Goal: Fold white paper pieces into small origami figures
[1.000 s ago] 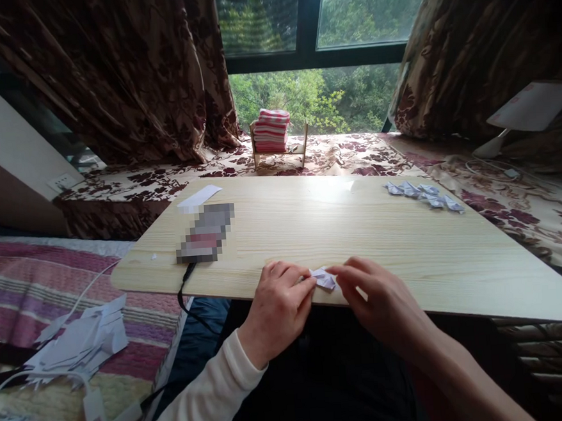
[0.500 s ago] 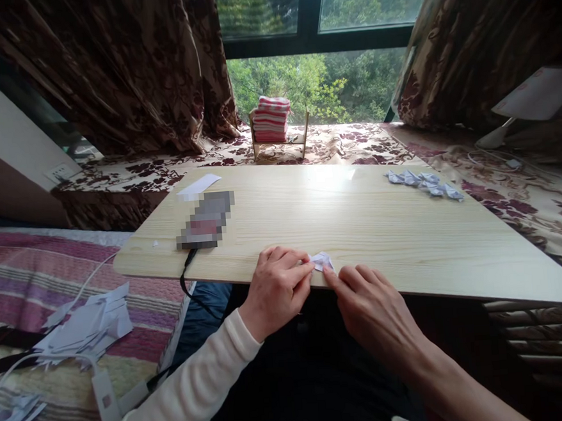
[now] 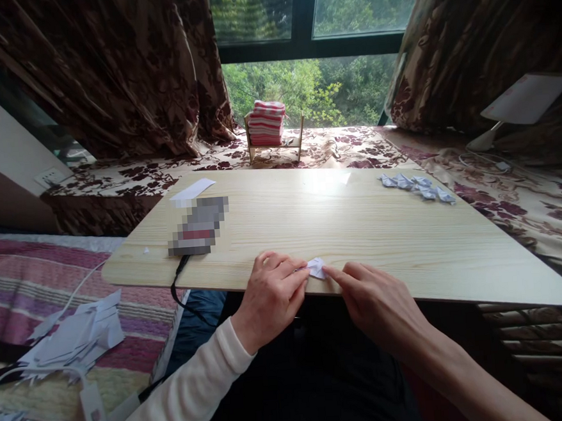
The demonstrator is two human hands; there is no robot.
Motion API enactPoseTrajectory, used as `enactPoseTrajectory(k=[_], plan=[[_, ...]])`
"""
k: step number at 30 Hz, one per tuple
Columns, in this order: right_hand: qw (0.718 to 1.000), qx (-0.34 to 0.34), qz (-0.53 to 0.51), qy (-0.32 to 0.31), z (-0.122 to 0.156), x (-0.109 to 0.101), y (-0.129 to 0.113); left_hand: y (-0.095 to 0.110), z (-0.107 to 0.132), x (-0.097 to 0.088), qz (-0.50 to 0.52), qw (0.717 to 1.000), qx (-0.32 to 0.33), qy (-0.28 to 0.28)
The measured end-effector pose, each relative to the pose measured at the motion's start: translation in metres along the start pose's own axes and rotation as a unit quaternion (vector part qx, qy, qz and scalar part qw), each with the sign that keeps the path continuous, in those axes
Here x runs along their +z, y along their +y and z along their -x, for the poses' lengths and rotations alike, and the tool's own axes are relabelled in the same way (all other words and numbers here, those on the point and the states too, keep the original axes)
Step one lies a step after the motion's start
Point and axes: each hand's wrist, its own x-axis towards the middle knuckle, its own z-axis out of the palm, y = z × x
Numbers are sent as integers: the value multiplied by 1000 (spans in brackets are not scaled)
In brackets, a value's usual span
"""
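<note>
A small piece of folded white paper (image 3: 316,267) lies at the near edge of the pale wooden table (image 3: 282,223). My left hand (image 3: 273,291) is closed, its thumb and fingertips gripping the paper's left side. From the right, my right hand (image 3: 376,293) meets the paper with its index fingertip; the other fingers are curled in and its thumb is mostly hidden. Several small folded paper pieces (image 3: 416,186) stand in a cluster at the table's far right. A flat white paper strip (image 3: 193,191) rests at the far left.
A blurred-out dark device (image 3: 199,227) with a black cord (image 3: 175,288) sits on the table's left. Loose paper strips (image 3: 82,333) and a white power strip (image 3: 93,406) lie on the striped bed cover. Striped folded towels (image 3: 266,123) stand by the window; a lamp (image 3: 523,98) is at right.
My right index fingertip has shifted from the paper's lower corner to its right edge, and more of the paper shows. The left hand keeps its grip. The view has shifted slightly.
</note>
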Motion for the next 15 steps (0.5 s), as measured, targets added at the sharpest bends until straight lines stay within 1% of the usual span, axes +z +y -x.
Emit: enactPoseTrajectory(k=[4,9,12,15], plan=[[999,2,24,-25,-4,-4,-3,2,-1,1,-11,1000,-8,-17],[994,-13,76,-71,-11,-6,-17,3,1,2,-47,998,1,-37],[994,-25,76,-80,-18,-8,-21,3,2,1,-56,997,4,-47],[994,-31,71,-79,-22,-10,-18,2,3,1,-54,998,6,-44]])
